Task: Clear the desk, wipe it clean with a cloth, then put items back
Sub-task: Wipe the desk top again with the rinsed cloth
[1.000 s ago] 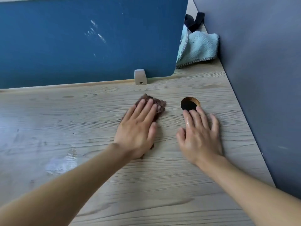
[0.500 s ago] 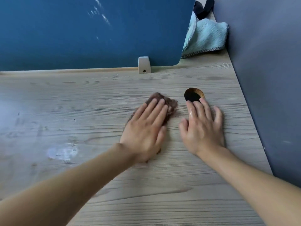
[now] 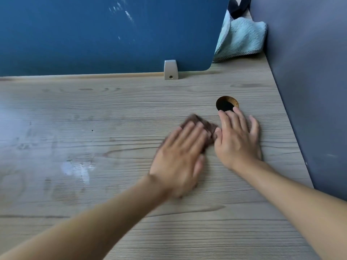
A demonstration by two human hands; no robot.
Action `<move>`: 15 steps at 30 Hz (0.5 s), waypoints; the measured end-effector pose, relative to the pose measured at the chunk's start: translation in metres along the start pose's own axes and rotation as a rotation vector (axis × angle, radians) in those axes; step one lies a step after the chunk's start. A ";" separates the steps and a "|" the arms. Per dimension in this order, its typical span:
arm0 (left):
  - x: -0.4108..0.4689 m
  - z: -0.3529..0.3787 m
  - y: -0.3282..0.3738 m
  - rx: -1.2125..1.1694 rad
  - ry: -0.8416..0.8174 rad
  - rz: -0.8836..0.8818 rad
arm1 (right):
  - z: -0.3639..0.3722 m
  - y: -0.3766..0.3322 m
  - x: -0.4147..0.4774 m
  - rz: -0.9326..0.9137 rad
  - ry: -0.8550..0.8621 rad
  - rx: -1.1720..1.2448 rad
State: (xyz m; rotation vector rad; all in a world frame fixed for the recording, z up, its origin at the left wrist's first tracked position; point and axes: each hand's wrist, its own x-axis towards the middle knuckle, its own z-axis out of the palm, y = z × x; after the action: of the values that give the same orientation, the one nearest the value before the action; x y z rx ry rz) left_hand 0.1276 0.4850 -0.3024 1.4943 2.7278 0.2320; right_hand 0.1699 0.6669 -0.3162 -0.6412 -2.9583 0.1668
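- At the far left the wood-grain counter (image 3: 112, 113) carries a shiny wet patch (image 3: 75, 168) with faint smears around it.
- A blue divider (image 3: 112, 34) stands along the counter's back edge, held at its base by a small grey bracket (image 3: 170, 70).
- The left hand (image 3: 180, 158), blurred, lies palm down right of centre; its fingers (image 3: 187, 136) are straight and close together, pressing flat on the brown cloth (image 3: 197, 118).
- The brown cloth lies on the counter under that hand, its far corner poking out past the fingertips.
- The right hand (image 3: 237, 139) rests flat on the bare counter just beside the cloth, its fingers (image 3: 238, 121) straight and slightly spread, holding nothing; whether its thumb touches the cloth's edge I cannot tell.
- One right fingertip reaches the near rim of a round hole (image 3: 226, 104) in the counter.
- A pale blue towel (image 3: 242, 38) is bunched in the back right corner, between the divider and a grey side panel (image 3: 309, 72).
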 end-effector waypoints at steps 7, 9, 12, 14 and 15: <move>0.037 -0.010 -0.075 -0.025 -0.047 -0.293 | -0.027 0.015 -0.046 -0.111 0.004 0.180; 0.046 -0.007 -0.081 -0.015 -0.036 -0.436 | -0.032 0.024 -0.074 -0.125 -0.053 0.125; 0.021 -0.005 -0.040 0.012 0.009 -0.321 | -0.027 0.036 -0.092 -0.143 -0.151 -0.005; -0.013 -0.002 0.002 0.018 0.023 -0.122 | -0.023 0.037 -0.090 -0.131 -0.156 -0.025; -0.030 -0.001 0.018 0.003 -0.008 -0.007 | -0.023 0.036 -0.089 -0.136 -0.158 -0.034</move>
State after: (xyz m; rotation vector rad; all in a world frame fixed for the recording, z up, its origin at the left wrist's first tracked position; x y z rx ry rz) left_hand 0.1589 0.4696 -0.3004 1.4824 2.7282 0.2213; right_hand 0.2681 0.6640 -0.3059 -0.4472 -3.1500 0.1622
